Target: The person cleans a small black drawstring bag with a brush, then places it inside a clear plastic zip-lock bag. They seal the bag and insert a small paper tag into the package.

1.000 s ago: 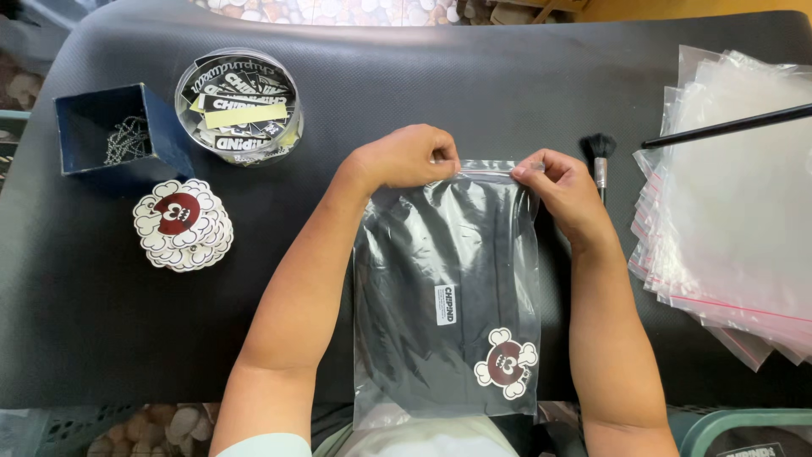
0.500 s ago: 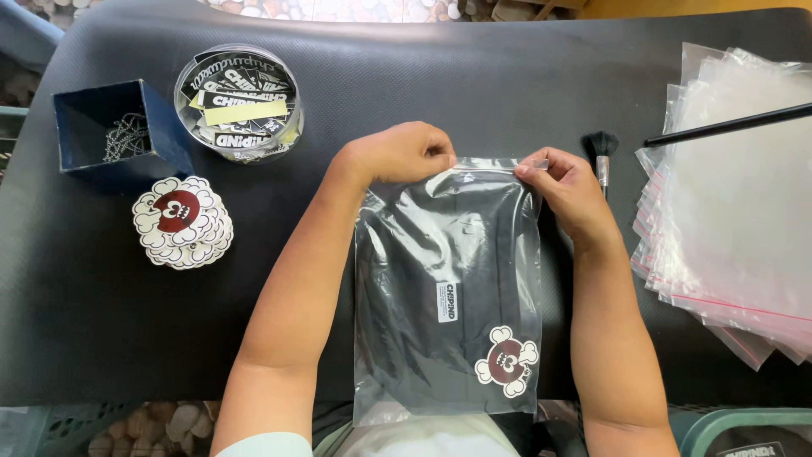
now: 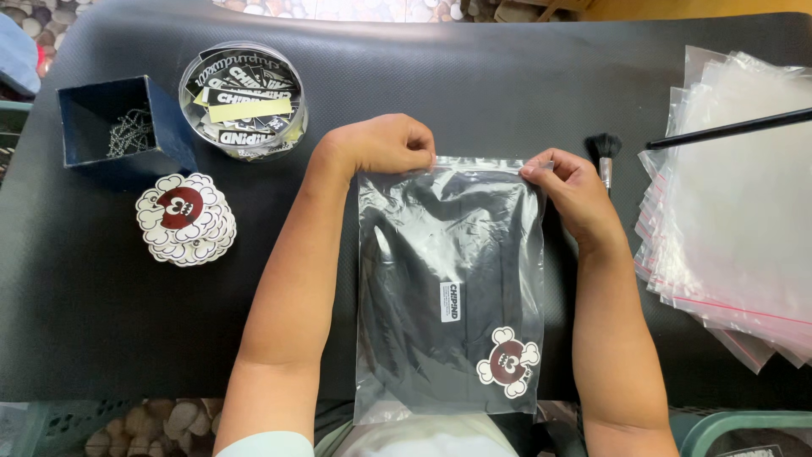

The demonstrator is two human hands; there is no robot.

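Both your hands pinch the clear bag's (image 3: 448, 288) far seal edge, left hand (image 3: 385, 145) and right hand (image 3: 568, 188) at its corners, long axis running toward the desk's (image 3: 474, 85) near edge.

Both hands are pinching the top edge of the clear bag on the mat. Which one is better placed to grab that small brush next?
The right hand, probably. It grips the top right corner of the clear bag, and the small brush lies just beyond its knuckles. The left hand grips the top left corner and would have to cross over the bag.
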